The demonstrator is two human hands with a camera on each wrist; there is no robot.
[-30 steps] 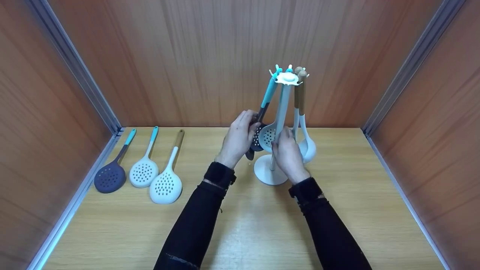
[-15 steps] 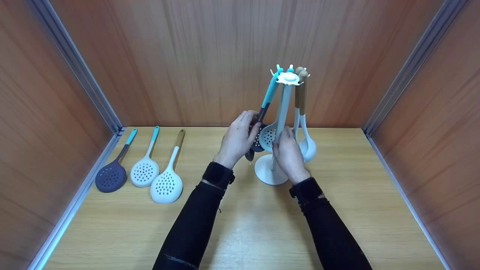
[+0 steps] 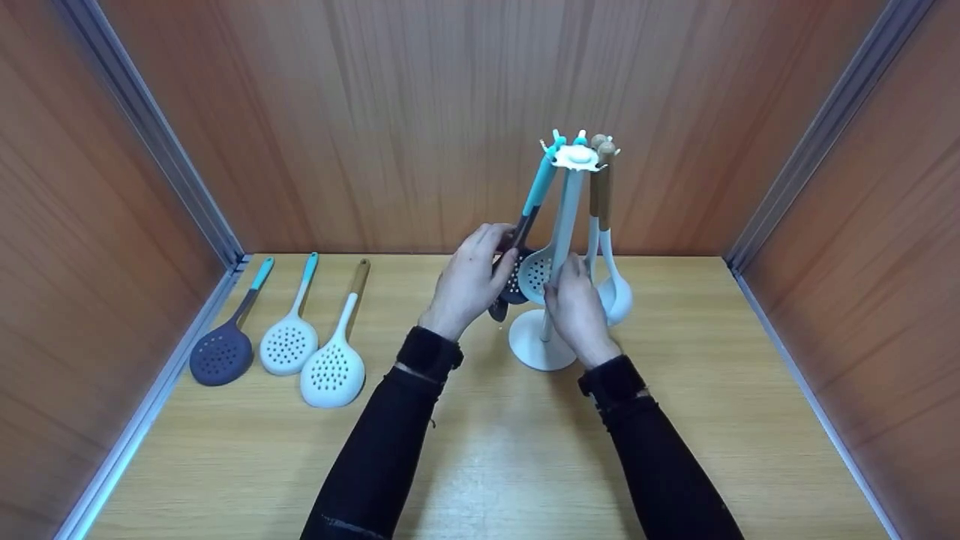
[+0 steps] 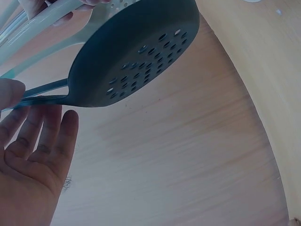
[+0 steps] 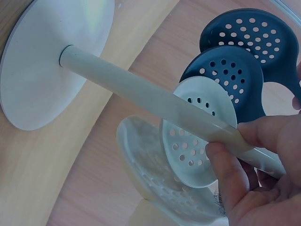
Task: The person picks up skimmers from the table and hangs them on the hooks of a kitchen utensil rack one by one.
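My right hand pinches the white pole of an upright utensil stand, whose round base rests on the table. My left hand is at the stand's left side, with thumb and fingers on the handle of a dark skimmer. A second dark skimmer and a white skimmer hang beside it, partly overlapping. Turquoise handles meet the hook ring at the top. On the right side hang white-headed utensils with brown handles, one of them a ladle.
Three skimmers lie in a row at the left of the table: a dark one, a white one with a turquoise handle and a white one with a brown handle. Wood-panel walls enclose the back and sides.
My left hand and forearm have shifted slightly left and toward me. My right hand keeps its hold on the pole, and the stand stays in place.
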